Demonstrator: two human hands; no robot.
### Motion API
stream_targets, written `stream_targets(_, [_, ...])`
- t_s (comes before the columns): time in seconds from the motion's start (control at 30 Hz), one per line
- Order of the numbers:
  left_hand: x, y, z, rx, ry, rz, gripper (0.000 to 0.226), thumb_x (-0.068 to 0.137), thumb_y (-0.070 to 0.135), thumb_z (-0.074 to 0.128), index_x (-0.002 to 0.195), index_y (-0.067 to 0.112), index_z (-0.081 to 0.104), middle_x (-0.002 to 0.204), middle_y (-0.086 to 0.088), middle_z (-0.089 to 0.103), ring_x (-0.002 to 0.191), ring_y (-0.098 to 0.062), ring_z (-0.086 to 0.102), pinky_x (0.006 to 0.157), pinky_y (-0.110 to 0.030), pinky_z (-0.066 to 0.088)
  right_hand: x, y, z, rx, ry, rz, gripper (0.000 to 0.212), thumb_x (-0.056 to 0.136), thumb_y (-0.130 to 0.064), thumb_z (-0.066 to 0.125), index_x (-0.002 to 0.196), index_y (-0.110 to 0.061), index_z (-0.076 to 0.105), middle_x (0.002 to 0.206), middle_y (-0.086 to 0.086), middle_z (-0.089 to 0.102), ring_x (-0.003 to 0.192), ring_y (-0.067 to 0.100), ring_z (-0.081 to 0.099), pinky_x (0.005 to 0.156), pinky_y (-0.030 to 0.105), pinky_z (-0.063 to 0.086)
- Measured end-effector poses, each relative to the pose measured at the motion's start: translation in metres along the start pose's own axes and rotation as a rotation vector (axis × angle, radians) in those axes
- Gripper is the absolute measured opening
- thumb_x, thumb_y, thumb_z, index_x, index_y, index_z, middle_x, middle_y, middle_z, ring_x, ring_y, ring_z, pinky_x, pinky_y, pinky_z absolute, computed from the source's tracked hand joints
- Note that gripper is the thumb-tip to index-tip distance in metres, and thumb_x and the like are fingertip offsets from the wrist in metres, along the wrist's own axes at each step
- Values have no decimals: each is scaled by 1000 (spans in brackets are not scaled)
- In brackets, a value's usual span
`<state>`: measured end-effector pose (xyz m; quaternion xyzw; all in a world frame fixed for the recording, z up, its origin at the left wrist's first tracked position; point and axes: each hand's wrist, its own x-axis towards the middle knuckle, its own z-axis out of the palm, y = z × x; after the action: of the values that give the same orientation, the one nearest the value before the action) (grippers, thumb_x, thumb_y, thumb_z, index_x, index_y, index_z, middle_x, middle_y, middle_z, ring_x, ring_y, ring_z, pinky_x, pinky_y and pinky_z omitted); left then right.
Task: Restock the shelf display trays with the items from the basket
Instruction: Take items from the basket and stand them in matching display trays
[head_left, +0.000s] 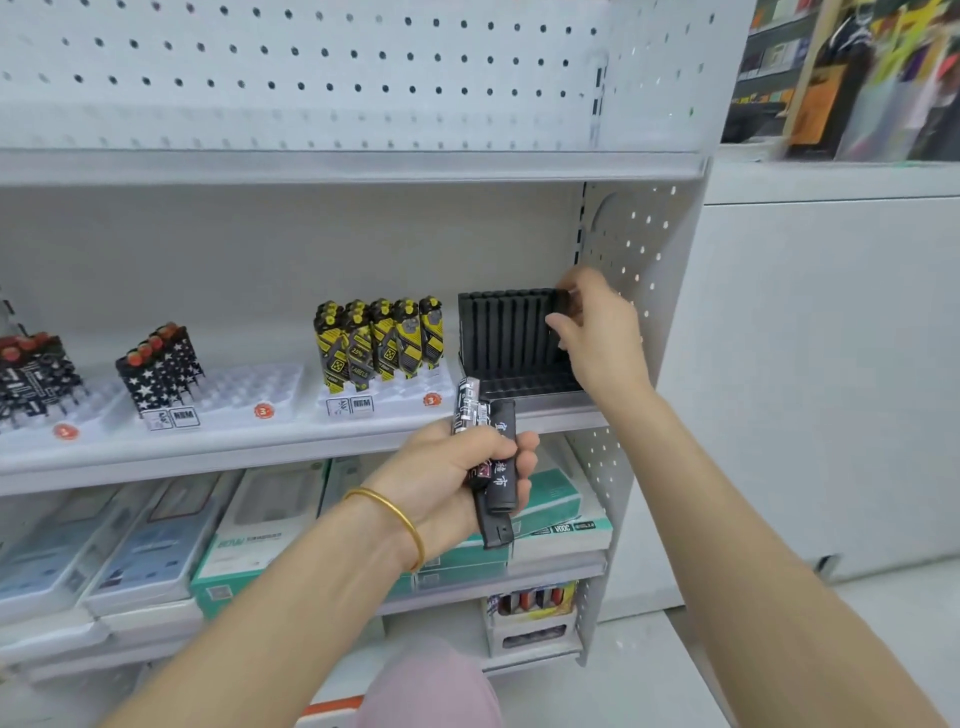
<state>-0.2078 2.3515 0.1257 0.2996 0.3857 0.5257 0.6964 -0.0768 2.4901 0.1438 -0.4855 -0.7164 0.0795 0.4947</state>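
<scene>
left hand (451, 480) grips black items (500, 486) | right hand (602, 338) at black tray (509, 338) corner, grip unclear

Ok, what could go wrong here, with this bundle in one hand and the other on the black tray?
The left hand grips several black items in one loose bundle; one could slip out. The right hand pinches the black tray by its upper right corner, so a tug may tip it or knock the yellow items beside it.

Matt black plastic tray (511, 338) on a smooth painted-metal shelf (291, 441).
</scene>
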Motion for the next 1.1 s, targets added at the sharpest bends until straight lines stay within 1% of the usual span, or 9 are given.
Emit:
stream_targets(0.27, [4,-1,-7,-1,-12,28,33,88,-8,48,121,-4,50,75,-10,68,54,-15,62,49,-24,51,-5,-1,-1,-207,-36,-60,51,89,6,37,135,-15,48,113,17,55,96,29,54,80,30,43])
stream_targets(0.37, [4,-1,-7,15,-20,50,32,87,-8,50,118,-3,51,78,-10,69,55,-15,62,50,-24,52,-22,-16,-15,-83,32,-35,42,90,-1,41,127,-17,53,101,6,61,87,17,55,78,28,44])
stream_targets(0.5, [7,-2,-2,44,-16,95,20,86,-9,50,100,3,55,75,-10,68,55,-15,61,49,-25,51,-50,-41,-38,234,-390,120,12,89,-27,59,85,-20,68,69,-7,64,57,7,59,52,26,47])
stream_targets(0.63, [10,-4,5,64,-49,97,17,87,-7,50,95,6,57,73,-9,66,56,-16,61,49,-24,50,-59,-39,-44,417,-660,192,7,85,-14,65,80,-17,68,60,-6,63,55,5,56,48,20,38])
stream_targets(0.7, [11,-5,3,67,-39,59,15,87,-3,55,98,6,58,78,-11,67,59,-16,63,50,-25,52,-54,-33,-48,474,-571,240,8,86,-12,65,80,-17,66,64,-5,64,57,5,57,48,18,39])
stream_targets(0.8, [13,-6,-1,57,27,-4,10,88,0,57,94,7,57,77,-13,69,57,-17,65,49,-25,52,-36,-30,-54,461,-201,268,6,88,-10,62,86,-15,60,76,4,65,54,7,58,43,18,42])
stream_targets(0.9, [14,-8,-2,37,54,-27,10,88,-1,56,94,7,57,70,-12,65,50,-14,57,44,-22,47,-15,-26,-45,106,99,101,12,88,-8,57,96,-14,50,81,8,58,64,19,61,57,31,50])
stream_targets(0.97, [14,-8,-2,12,41,-35,11,88,-2,55,94,7,56,68,-10,60,48,-12,50,42,-20,43,-7,-23,-34,-151,121,28,9,89,-4,52,98,-7,50,88,13,59,78,31,56,70,40,49])
stream_targets(1.1, [14,-8,-3,17,-3,-34,11,87,-1,55,93,8,55,65,-6,55,47,-9,44,42,-18,40,4,-11,-16,-309,84,57,19,89,6,44,103,-3,52,95,14,59,73,26,45,63,33,40])
